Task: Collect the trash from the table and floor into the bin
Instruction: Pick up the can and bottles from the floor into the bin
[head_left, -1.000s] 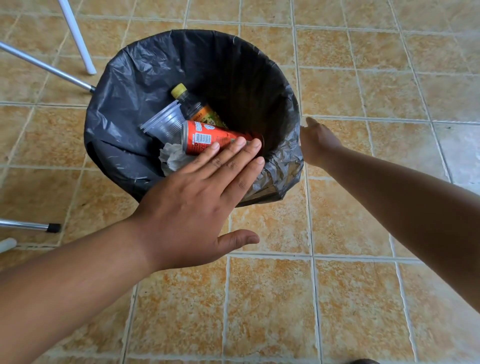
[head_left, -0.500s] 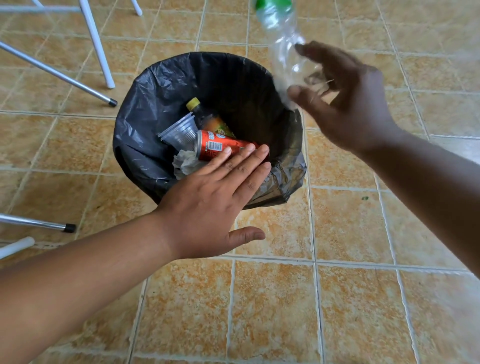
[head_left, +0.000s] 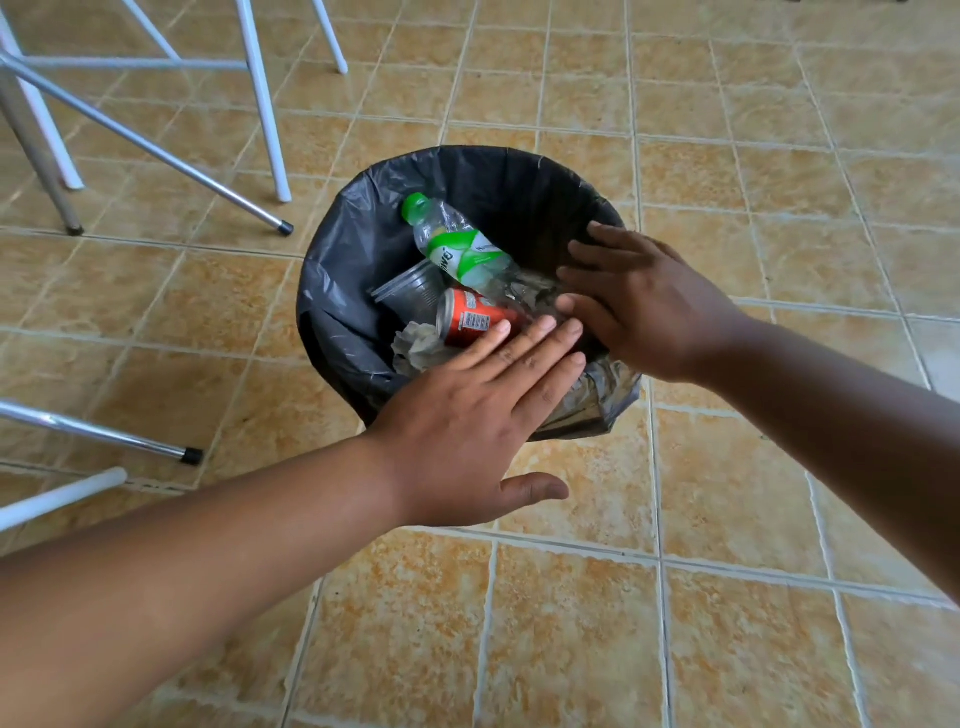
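A: Item nearest the camera?
B: Left hand (head_left: 467, 426), flat, palm down, fingers straight and together, thumb out to the side, holding nothing. Its fingertips reach over the near rim of the bin (head_left: 332, 291).

A: Next entry.
B: Right hand (head_left: 639, 306), spread loosely, empty, palm down over the right side of the bin mouth. Its thumb lies just beside the left fingertips.

A: The bin itself?
B: Round, lined with a black bag (head_left: 519, 182), standing on the tan tiled floor (head_left: 571, 623).

A: Contents, near to far.
B: Crumpled white paper (head_left: 415, 345) at the near-left, just ahead of the left hand. Red can (head_left: 470, 318) on its side, its near end under the left fingertips; whether they touch it I cannot tell. Clear plastic cups (head_left: 413, 291), nested, lying just left of the can. Clear bottle (head_left: 460, 247) with green cap and green-white label, lying slantwise on top, cap toward the far-left wall, base end close to the right hand's fingers.

A: Beyond the bin?
B: White and metal furniture legs (head_left: 260, 104) at the far left, well apart from both hands.
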